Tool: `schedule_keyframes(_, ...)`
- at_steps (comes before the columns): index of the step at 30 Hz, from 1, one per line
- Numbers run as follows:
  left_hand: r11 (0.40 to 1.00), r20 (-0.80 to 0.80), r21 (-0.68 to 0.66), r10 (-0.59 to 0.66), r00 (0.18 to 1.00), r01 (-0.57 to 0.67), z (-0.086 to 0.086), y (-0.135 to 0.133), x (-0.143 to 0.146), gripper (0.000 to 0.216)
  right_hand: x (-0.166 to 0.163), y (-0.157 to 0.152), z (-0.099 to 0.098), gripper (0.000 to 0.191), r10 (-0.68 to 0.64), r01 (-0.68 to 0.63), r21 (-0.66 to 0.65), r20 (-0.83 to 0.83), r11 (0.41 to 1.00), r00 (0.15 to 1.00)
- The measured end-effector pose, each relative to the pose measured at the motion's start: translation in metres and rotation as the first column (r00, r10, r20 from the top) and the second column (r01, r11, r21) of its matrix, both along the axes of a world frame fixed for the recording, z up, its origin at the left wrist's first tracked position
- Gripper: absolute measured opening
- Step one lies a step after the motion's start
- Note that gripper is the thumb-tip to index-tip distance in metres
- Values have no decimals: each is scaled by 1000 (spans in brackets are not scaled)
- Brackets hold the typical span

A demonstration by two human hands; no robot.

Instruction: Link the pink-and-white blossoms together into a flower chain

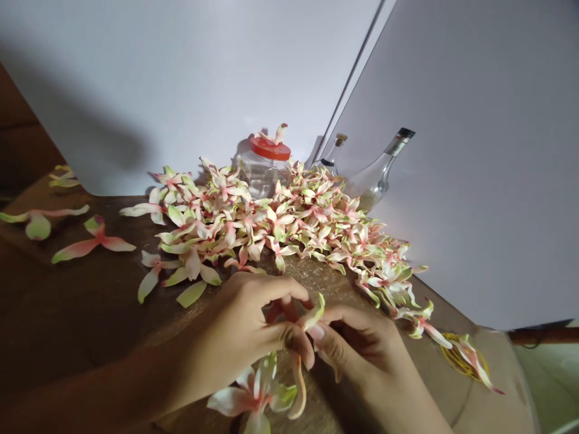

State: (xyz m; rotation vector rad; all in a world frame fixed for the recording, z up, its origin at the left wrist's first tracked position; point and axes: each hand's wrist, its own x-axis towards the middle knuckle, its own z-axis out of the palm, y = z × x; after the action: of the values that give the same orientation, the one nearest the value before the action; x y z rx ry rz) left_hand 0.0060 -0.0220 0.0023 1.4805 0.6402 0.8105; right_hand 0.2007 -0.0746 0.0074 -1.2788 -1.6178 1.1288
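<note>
My left hand (251, 319) and my right hand (368, 346) meet above the near part of the brown table (199, 328). Between their closed fingertips is a small pale flower (315, 313), with one yellow-green petal curling upward and others hanging below; its middle is hidden by my fingers. Under my hands lies an open pink-centred flower (256, 399), its petals spread. Beyond them spreads a large heap of similar white, pink and green flowers (280, 220). A loose green petal (191, 293) rests left of my left hand.
Behind the heap stands a clear jar (262, 175) with a red lid (270, 149) and a flower on top. Two glass bottles are to its right, one tall with a black cap (377, 172). Yellow loops (458, 363) lie at right. White panels (181, 90) rise behind.
</note>
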Motion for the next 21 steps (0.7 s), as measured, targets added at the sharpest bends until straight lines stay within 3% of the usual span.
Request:
schedule_keyframes(7,999,5,-23,-23,1000,23,-2,1,-1,14,0,1,-1,20,2,-2,-5,-20,1000,1000)
schedule_keyframes(16,998,-74,53,20,997,-16,-7,1,-3,10,-1,0,0,18,11,-11,16,-53,1000,999)
schedule_keyframes(21,1000,-85,-18,-1,996,-1,-1,1,-3,11,-1,2,3,12,28,-27,17,-82,999,996)
